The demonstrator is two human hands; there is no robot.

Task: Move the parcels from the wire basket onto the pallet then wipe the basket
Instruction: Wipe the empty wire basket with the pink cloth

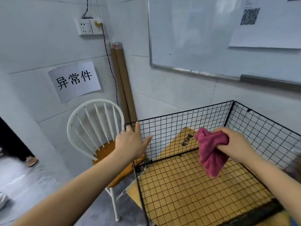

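White chair [102, 154] beside wire basket [187, 128], whiteboard [187, 33] above

left hand [130, 141]: bare | left forearm [78, 181], back from fingers: bare to frame edge | right hand [234, 144]: bare | right forearm [276, 180]: bare

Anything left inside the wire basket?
No parcels visible in the wire basket: only its mesh floor, with yellow board showing beneath. The right hand holds a red cloth over it. The near right corner is hidden by that arm.

White tiled walls [171, 95], whiteboard [187, 33] on the right one, socket [88, 27] and paper sign [75, 80] on the left, cardboard tubes [122, 82] in corner, white chair [105, 151], grey floor [40, 185].
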